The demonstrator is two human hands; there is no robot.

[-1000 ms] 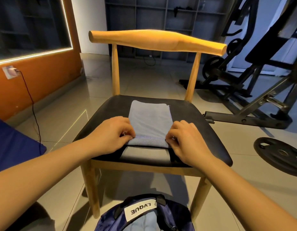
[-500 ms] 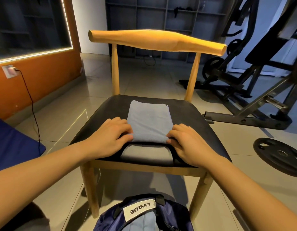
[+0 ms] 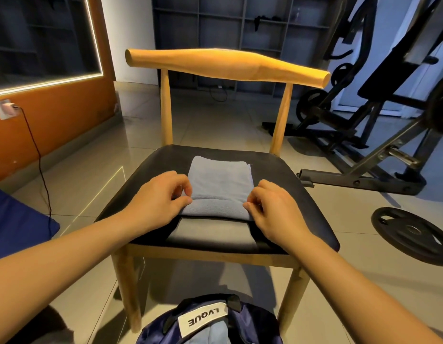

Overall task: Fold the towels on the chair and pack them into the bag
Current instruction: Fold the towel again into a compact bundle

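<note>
The folded blue towel (image 3: 220, 182) lies mid-seat on the chair (image 3: 287, 180), bare seat showing at both sides and behind, its near edge pinched at either corner by the curled fingers (image 3: 250, 206) of the left hand (image 3: 158, 198) and right hand (image 3: 274, 209), above the open bag (image 3: 255, 324).

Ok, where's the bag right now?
In the head view the bag sits bottom centre, nearest the camera, just in front of the chair's front legs, with a blue towel showing inside.
</note>
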